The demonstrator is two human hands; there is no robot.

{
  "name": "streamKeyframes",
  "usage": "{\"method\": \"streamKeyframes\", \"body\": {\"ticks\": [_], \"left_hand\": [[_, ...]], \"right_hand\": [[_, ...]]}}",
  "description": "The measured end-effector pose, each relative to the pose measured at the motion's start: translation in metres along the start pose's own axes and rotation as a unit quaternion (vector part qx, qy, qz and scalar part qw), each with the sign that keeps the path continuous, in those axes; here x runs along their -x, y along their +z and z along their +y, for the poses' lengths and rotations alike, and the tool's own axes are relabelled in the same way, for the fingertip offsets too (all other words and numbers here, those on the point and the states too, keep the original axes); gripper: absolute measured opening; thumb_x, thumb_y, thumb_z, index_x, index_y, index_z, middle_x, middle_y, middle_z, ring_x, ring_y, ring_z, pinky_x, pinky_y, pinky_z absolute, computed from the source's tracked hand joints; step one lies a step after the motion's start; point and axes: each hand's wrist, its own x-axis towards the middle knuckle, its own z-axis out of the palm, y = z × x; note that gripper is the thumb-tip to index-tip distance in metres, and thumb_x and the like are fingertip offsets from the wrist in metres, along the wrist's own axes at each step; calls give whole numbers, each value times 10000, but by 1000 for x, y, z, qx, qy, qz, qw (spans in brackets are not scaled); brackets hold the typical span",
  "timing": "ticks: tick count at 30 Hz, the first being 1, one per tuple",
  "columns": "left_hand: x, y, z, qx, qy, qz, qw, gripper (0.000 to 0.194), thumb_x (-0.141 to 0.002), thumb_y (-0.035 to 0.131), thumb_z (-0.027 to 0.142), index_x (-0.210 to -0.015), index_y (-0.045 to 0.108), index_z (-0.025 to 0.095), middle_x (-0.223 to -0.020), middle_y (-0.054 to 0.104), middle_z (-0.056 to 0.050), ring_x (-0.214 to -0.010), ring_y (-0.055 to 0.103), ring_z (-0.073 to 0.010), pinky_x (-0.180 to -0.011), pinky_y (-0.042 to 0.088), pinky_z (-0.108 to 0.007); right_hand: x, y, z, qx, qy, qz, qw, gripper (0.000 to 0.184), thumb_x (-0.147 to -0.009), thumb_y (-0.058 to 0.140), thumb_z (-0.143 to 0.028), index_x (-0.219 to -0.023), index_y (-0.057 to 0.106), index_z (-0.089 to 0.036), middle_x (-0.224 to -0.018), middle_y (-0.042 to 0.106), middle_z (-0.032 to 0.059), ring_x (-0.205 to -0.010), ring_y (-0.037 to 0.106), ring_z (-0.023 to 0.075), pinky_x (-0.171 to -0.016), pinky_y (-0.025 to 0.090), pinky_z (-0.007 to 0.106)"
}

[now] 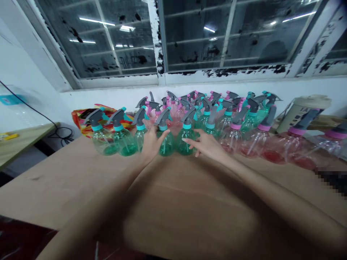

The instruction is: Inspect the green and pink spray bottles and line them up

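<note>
Green bottles (126, 145) stand upright on the tabletop (62, 182), probably against spilling; whether left hand (151, 142) or right hand (207, 143) grips one, I cannot tell.

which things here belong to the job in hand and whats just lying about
Likely part of the job:
- left hand and right hand, both at the front row
- green spray bottles
- pink-collared spray bottles
- wooden table

Seemingly just lying about:
- pale lettered container
- red and yellow bag
- yellow item, too small to identify
</note>
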Motion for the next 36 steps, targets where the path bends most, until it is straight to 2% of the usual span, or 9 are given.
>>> {"method": "streamKeyframes", "body": {"ticks": [6,9,11,13,18,22,25,32,36], "left_hand": [[-2,7,-3,41,-12,11,999,295,-836,584,435,-999,528,195,-877,679,-75,-821,659,-249,-736,506,-380],[-1,7,0,73,-6,10,997,431,-852,574,410,-1206,437,206,-1105,655,-117,-995,640,-257,-845,506,-395],[2,5,3,103,-3,13,995,527,-863,568,393,-1307,345,216,-1278,562,-141,-1132,579,-260,-937,474,-412],[8,0,7,135,0,16,991,571,-864,572,376,-1339,305,206,-1365,477,-160,-1224,506,-270,-1002,432,-438],[36,-26,14,195,9,17,981,479,-859,577,287,-1280,365,206,-1338,477,-130,-1267,456,-249,-1054,387,-473],[64,-46,16,244,-6,28,969,355,-856,575,241,-1184,440,240,-1241,525,-79,-1220,495,-229,-1023,436,-458],[78,-54,20,253,-22,-2,967,271,-865,555,234,-1123,474,246,-1177,562,-62,-1162,538,-224,-968,488,-441],[76,-50,44,229,-45,-75,969,226,-851,560,283,-1063,520,219,-1142,597,-76,-1049,609,-225,-931,501,-451],[66,-42,57,197,-41,-131,971,453,-793,640,380,-1189,481,230,-1273,550,-110,-1146,559,-277,-952,470,-492]], "right_hand": [[-9,6,-8,-24,29,-3,999,925,-752,560,-636,-1432,239,-96,-704,722,51,-416,624,174,-453,510,321],[-12,8,-9,-25,41,-3,999,935,-751,555,-650,-1427,236,-88,-663,709,51,-418,626,179,-417,508,306],[-13,9,-10,-23,48,-4,999,931,-754,555,-646,-1423,234,-83,-648,703,54,-422,629,183,-401,509,299],[-14,9,-10,-19,51,-7,999,912,-762,577,-610,-1421,229,-84,-647,702,52,-425,630,181,-395,512,293],[-13,10,-10,-3,45,-12,999,867,-784,605,-517,-1423,218,-76,-631,691,33,-422,625,168,-406,518,286],[-6,12,-11,32,32,-1,999,839,-790,593,-505,-1413,232,-74,-608,679,10,-419,618,166,-453,516,303],[4,13,-16,75,22,12,997,805,-794,577,-515,-1399,268,-83,-561,659,-13,-410,606,169,-510,505,329],[35,16,-28,158,4,22,987,734,-781,548,-572,-1306,411,-78,-542,649,24,-496,622,228,-505,443,343],[60,15,-33,239,-22,28,970,685,-792,508,-593,-1265,465,-100,-667,692,106,-660,665,311,-523,435,365]]}}
